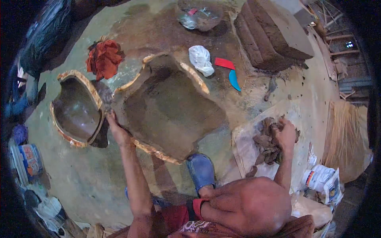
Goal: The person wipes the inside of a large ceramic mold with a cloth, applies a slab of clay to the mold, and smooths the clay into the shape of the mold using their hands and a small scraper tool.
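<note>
My left hand [112, 121] is at the left edge of a large mould [170, 99] lined with brown clay, in the narrow gap beside a smaller mould [75, 113]. Its fingers are partly hidden and blurred, so their grip is unclear. Both moulds have pale, rough, broken-looking rims. Off to the right, my right hand [285, 135] has its fingers curled into a pile of dark clay pieces [266, 148]. That pile lies on a pale sheet [244, 144].
Stacked clay blocks [274, 35] stand at the far right, near a basin [199, 18]. Beyond the large mould lie a white plastic bag [201, 60], a red rectangular piece [224, 63] and a blue curved piece [234, 80]. Crumpled orange-red material [104, 58] is farther left. Buckets [29, 160] stand left.
</note>
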### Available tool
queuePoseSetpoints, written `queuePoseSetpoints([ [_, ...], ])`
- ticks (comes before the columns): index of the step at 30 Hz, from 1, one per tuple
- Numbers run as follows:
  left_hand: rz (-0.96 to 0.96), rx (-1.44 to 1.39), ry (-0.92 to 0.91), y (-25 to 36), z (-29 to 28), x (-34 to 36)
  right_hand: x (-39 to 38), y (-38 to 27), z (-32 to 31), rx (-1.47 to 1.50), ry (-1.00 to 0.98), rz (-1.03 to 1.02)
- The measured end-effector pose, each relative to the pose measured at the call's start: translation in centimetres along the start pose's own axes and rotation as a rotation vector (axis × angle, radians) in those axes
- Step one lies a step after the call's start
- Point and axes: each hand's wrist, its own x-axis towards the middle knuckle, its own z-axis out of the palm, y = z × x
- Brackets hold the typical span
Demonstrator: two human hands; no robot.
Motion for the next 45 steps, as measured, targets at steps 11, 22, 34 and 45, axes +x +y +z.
queuePoseSetpoints([
  [11, -0.002, 0.142, -0.148, -1.1, -1.7, 1.7, 16.5, -13.0, 15.0, 0.164, -0.102, -0.184],
  [22, 0.009, 0.147, -0.018, -1.4, -4.0, 2.2, 20.9, -17.7, 10.0, 0.427, -0.128, -0.365],
  [34, 0.113, 0.6, 0.059, -2.6, -6.0, 1.3, 47.0, -41.0, 10.9, -0.105, 0.066, -0.468],
  [45, 0.102, 0.748, 0.099, -3.5, -6.1, 0.3, 45.2, -41.5, 7.7, -0.043, 0.068, -0.291],
])
